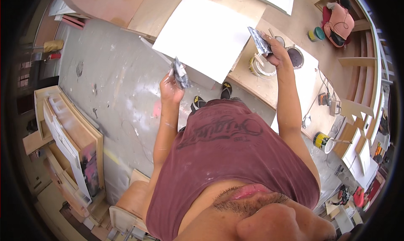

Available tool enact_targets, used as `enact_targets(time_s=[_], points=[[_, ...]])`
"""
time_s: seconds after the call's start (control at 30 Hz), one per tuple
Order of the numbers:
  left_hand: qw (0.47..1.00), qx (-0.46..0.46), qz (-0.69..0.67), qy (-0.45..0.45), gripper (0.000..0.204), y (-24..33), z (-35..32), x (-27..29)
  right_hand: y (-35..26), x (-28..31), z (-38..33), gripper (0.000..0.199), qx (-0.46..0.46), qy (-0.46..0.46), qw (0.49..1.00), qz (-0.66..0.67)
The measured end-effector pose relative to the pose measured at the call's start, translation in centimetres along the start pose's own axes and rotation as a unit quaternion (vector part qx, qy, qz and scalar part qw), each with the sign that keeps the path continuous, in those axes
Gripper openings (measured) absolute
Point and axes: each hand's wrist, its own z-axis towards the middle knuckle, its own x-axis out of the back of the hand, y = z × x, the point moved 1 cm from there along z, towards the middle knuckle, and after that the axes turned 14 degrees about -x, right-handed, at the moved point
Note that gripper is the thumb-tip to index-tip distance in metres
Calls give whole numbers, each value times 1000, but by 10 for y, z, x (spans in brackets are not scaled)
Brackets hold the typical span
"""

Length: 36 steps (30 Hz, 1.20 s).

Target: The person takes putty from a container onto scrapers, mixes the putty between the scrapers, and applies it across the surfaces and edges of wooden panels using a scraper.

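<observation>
My left hand [170, 89] is closed round a putty-smeared scraper [181, 74], its dark, white-streaked blade just off the near left edge of a white panel [206, 32]. My right hand [277, 52] grips a second flat, broad scraper [259, 40], also streaked grey and white, by the panel's right edge. The panel lies at a slant on a wooden work surface in front of me. Below my right hand stands an open bucket [261, 68] with a stick across it. Beside it is a round container [296, 57] with dark grey contents.
Another person [341, 20] crouches at the upper right by wooden shelving [357, 62] and a teal-lidded pail [316, 33]. A corded power tool [324, 98] lies on the right bench. A paint can [323, 142] stands lower right. Leaning panels [69, 144] fill the left over stained concrete floor [113, 72].
</observation>
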Motion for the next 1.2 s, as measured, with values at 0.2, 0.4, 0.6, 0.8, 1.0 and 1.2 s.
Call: enact_targets(time_s=[0.2, 0.4, 0.6, 0.8, 1.0, 1.2], points=[[994, -43, 37, 95, 24, -1, -4, -10, -15, -4, -5, 31, -7, -23, 999, -33], [995, -52, -16, 80, 25, 10, -9, -22, -18, -17, -18, 28, -16, -50, 999, -17], [991, -102, 24, 78, 25, 17, -2, -29, -15, -6, -1, 25, -27, -76, 994, -71], [994, -103, -4, 22, 26, 23, -3, -10, -15, -22, -11, 29, -10, -40, 994, -98], [992, -112, 5, -63, 33, 26, 3, -10, -12, -9, -6, 27, -14, -71, 993, -88], [995, -94, 36, 0, 34, 6, 1, 0, -20, -17, -12, 32, -25, -83, 995, -53]])
